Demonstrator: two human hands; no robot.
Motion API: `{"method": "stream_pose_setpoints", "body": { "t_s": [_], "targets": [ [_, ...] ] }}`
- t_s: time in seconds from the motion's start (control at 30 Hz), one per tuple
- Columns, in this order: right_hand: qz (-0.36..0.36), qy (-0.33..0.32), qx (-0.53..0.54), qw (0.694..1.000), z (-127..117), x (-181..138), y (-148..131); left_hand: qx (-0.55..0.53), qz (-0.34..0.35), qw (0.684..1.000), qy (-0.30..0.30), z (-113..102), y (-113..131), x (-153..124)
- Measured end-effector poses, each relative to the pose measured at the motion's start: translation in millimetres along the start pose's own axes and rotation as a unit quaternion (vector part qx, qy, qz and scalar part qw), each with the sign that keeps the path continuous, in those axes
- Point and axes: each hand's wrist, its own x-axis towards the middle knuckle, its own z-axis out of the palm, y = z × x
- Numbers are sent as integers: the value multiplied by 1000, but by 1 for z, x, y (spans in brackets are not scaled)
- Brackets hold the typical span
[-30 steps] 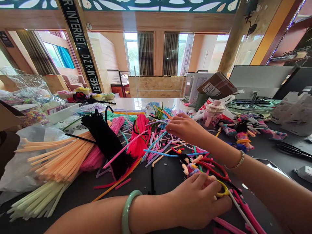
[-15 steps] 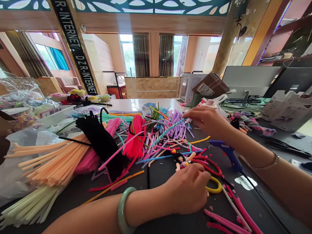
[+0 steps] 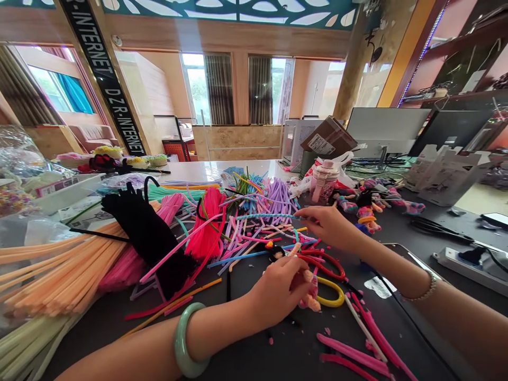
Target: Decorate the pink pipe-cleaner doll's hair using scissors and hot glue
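Observation:
My left hand [image 3: 278, 291], with a green bangle at the wrist, is closed around a small pipe-cleaner doll [image 3: 312, 300]. The doll's black hair and a peach arm stick out above the fingers, its pink lower part below; the fingers hide its middle. Farther off, my right hand [image 3: 329, 225] pinches the end of a light blue pipe cleaner [image 3: 265, 216], which stretches left over the loose pipe cleaners. Red-handled scissors [image 3: 335, 266] and a yellow scissor handle [image 3: 335, 294] lie on the dark table between the hands.
Bundles of peach [image 3: 67, 270], black [image 3: 146, 238] and hot pink pipe cleaners [image 3: 205, 225] cover the left. Finished dolls [image 3: 367, 209], a pink bottle [image 3: 322, 180] and a power strip [image 3: 472, 270] are on the right. Pink offcuts [image 3: 353, 353] lie near the front.
My right hand has come down and nearer, and the light blue pipe cleaner now lies flatter. My left hand has turned, showing more of the doll's lower part. The view has shifted right.

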Motion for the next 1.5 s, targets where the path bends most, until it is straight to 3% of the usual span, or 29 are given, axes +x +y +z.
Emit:
{"method": "stream_pose_setpoints", "body": {
  "t_s": [0.33,0.73,0.83,0.93,1.07,1.2,1.5],
  "targets": [
    [53,-57,77,994,12,-18,3,34,21,999,0,0,-2,3],
    [72,-46,156,984,16,-37,18,-2,29,1000,9,-4,-7,0],
    [72,-31,148,986,11,-40,21,-8,68,997,44,-10,-7,0],
    [69,-17,136,988,6,-41,24,69,135,983,99,-21,-8,7],
    [59,-5,163,985,3,-42,28,254,82,962,49,-39,-13,25],
    [75,7,168,983,-1,-43,30,253,-16,967,-32,-53,-24,37],
    [82,60,165,981,-12,-43,30,208,-62,976,11,-77,-35,47]
  ]
}}
